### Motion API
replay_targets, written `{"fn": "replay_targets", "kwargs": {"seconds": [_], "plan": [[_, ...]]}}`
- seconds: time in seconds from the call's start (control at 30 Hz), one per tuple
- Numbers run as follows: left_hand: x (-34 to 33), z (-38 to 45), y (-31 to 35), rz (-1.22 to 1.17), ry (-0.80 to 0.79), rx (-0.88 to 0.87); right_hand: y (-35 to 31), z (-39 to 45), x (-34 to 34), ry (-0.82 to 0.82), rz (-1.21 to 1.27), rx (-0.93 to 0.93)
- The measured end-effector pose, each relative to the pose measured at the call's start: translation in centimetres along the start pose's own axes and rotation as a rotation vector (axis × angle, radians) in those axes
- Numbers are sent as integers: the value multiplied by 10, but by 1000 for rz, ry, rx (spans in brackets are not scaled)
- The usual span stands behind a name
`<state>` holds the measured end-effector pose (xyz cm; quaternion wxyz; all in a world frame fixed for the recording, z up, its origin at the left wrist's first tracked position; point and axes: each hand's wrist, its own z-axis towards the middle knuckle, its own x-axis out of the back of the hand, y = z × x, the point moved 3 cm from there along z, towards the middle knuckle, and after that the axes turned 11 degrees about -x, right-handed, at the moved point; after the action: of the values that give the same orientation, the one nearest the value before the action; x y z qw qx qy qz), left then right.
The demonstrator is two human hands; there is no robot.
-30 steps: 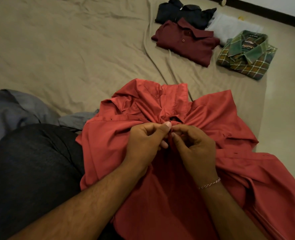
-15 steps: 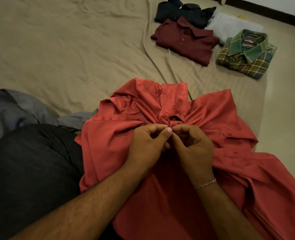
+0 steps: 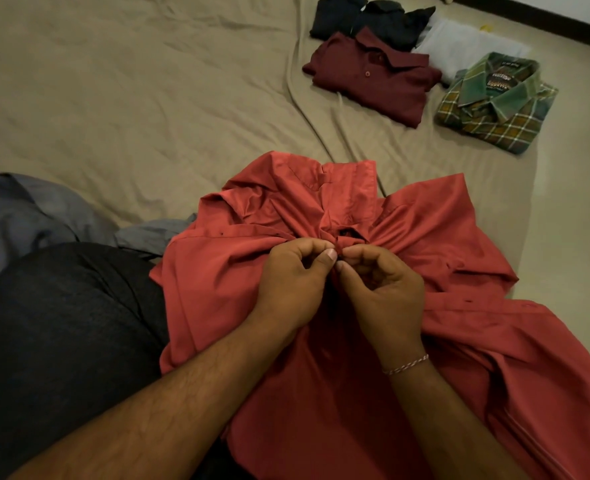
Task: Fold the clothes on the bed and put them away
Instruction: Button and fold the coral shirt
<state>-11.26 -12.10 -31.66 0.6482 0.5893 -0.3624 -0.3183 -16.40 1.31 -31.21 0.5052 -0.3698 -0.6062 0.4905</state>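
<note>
Red shirt (image 3: 408, 244) bunched on the bed (image 3: 131, 98) before me.
My left hand (image 3: 293, 282) and right hand (image 3: 383, 292) both pinch its front placket together; four folded shirts (image 3: 373, 74) lie far right.

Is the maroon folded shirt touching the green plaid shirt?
Apart. The head view shows a strip of beige sheet between the maroon shirt and the green plaid shirt.

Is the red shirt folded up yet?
No. The red shirt lies spread and bunched, and both hands pinch its front.
</note>
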Motion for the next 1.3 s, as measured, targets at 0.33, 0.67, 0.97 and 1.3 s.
{"fn": "replay_targets", "kwargs": {"seconds": [0.33, 0.67, 0.97, 1.3], "plan": [[1, 3, 5, 107, -48, -139, 0, 6, 5, -87, 342, -275], [-6, 12, 22, 263, -311, -558, 10, 14, 6, -339, 863, -614], [19, 27, 37, 508, -209, -679, -4, 13, 17, -474, 43, -177], [72, 96, 68, 638, -907, -263, -33, 75, 62, -290, -409, 67]]}}
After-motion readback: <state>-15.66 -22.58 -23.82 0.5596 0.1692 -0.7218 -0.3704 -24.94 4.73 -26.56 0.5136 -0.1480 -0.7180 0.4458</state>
